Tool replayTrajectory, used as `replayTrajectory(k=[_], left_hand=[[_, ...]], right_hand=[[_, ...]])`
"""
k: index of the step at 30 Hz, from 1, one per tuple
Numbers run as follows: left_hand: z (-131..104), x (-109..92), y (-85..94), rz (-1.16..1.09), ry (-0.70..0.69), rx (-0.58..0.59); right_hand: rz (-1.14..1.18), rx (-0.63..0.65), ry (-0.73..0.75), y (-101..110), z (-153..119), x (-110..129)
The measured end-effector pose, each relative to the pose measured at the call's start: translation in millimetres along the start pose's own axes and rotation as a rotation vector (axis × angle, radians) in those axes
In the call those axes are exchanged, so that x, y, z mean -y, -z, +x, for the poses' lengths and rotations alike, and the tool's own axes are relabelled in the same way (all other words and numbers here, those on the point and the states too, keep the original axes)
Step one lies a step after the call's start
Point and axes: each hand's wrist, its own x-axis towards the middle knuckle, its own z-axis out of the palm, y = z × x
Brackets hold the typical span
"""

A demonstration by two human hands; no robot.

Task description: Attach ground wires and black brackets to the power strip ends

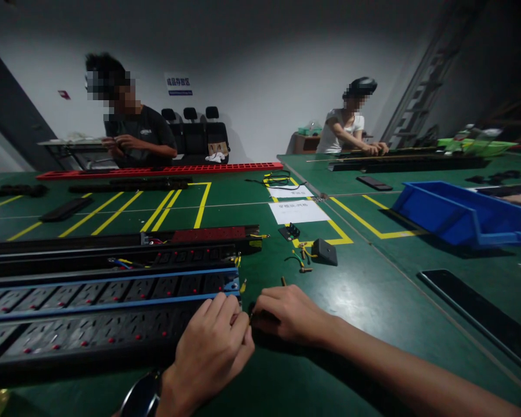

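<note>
My left hand (217, 341), with a watch at the wrist, is closed at the right end of the nearest black socket strip (99, 333). Its fingers pinch something small that I cannot make out. Close beside it, my right hand (286, 313) is closed too, its fingertips at the same small spot. A thin brass-coloured piece (283, 281) shows just behind my right hand. Behind the nearest strip lies a blue-edged socket strip (113, 292) with red dots, and further back are more dark strips with wires at their ends.
Beyond my right hand lie a black block (325, 252) and small wired parts (303, 255). A blue bin (460, 214) and a dark phone-like slab (481, 315) are at the right. White papers (297, 212) lie mid-table. Two people work across the table.
</note>
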Motion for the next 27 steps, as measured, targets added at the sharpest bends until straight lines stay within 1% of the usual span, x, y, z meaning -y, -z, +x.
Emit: replayTrajectory(k=[5,12,16,23,27], left_hand=[[-0.2,1.1,0.1,-0.011,0.0,0.004],[-0.8,0.0,-0.3,-0.023,0.006,0.003],[-0.7,0.6,0.5,-0.03,0.01,0.003],[-0.5,0.4,3.7,-0.03,0.017,0.049],[-1.1,0.5,3.1,-0.022,0.018,0.054]], right_hand=[[-0.057,-0.004,0.084,-5.9,-2.1,-3.1],[0.03,-0.046,0.003,-2.8,-0.7,-1.0],[0.021,-0.062,-0.023,-3.2,-0.6,-0.1],[-0.048,-0.037,0.07,-5.1,-1.8,-1.5],[-0.062,-0.033,0.076,-4.8,-2.0,-0.6]])
